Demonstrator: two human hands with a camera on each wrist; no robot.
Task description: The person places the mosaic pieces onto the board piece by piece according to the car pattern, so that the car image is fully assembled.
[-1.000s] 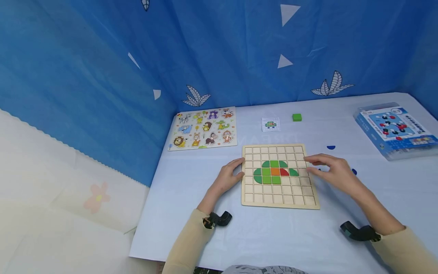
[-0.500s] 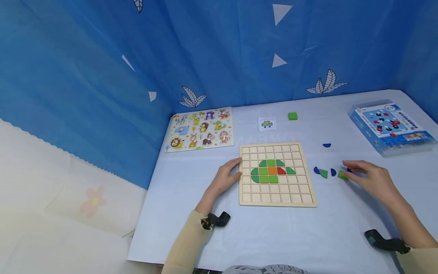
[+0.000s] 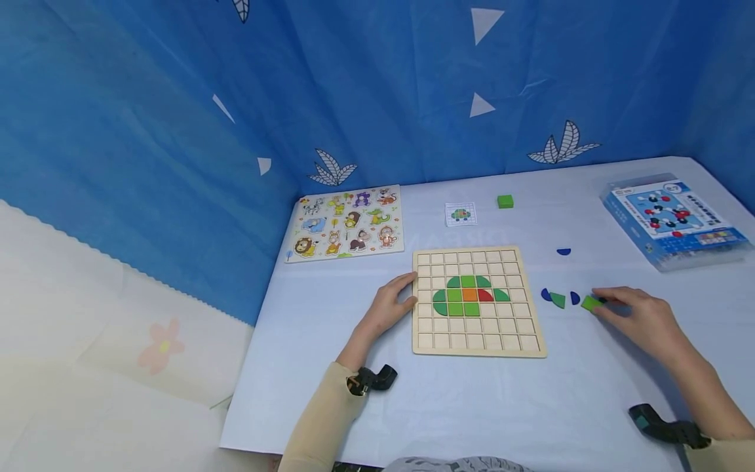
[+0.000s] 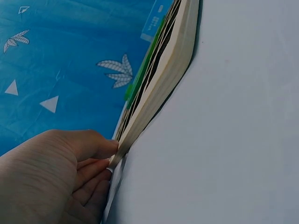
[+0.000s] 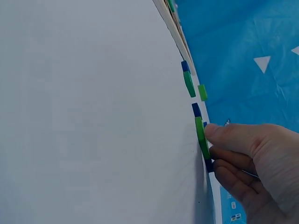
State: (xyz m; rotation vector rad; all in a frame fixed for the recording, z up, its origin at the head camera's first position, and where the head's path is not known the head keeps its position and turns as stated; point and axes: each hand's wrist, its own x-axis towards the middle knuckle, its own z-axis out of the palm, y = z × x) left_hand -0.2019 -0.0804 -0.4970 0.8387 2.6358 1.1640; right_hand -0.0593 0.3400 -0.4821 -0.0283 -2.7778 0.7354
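Observation:
A wooden grid board point(image 3: 479, 335) lies mid-table with green, orange and red tiles set in its cells. My left hand point(image 3: 386, 307) rests against the board's left edge, thumb and fingertips apart along it; in the left wrist view, the thumb and fingers touch the board's corner point(image 4: 140, 123). To the right of the board, my right hand point(image 3: 644, 321) pinches a light green square tile point(image 3: 588, 303) at its right side, low at the table. A blue half-round tile point(image 3: 575, 298) lies just left of it. Another blue piece point(image 5: 209, 165) shows by my fingers in the right wrist view.
A green quarter-round tile point(image 3: 557, 300) and a blue piece point(image 3: 546, 294) lie near the board's right edge. Farther back are a blue half-round point(image 3: 563, 252), a pattern card point(image 3: 461, 214), a green block point(image 3: 505, 201), an animal puzzle point(image 3: 348, 223) and a boxed set point(image 3: 675, 219).
My right hand has moved from the board's right edge out to the loose tiles and taken hold of the green square. My left hand has stayed at the board's left edge.

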